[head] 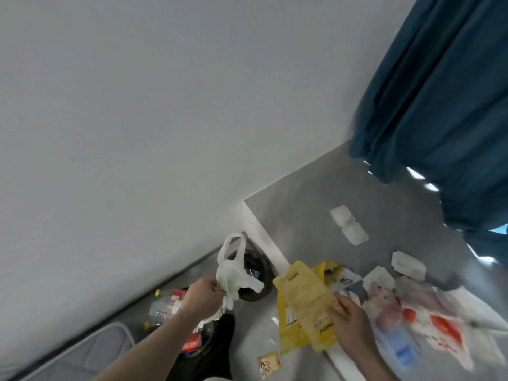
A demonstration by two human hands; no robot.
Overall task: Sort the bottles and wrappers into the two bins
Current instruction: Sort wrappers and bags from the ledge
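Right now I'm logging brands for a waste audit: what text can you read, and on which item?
Yellow packet in the right hand: dark letters near its lower end, blurred, unreadable.
White bag with red print: red marks, too blurred.
Small carton: cartoon picture, no legible words.
White bag in the left hand: nothing legible.

We see a crumpled white plastic bag gripped in the left hand, its handle loop standing up over a dark bin by the wall. Nearer us, a second bin holds clear bottles with yellow caps and red labels. The right hand holds a yellow wrapper. More wrappers, white, red and blue, lie scattered on the grey floor.
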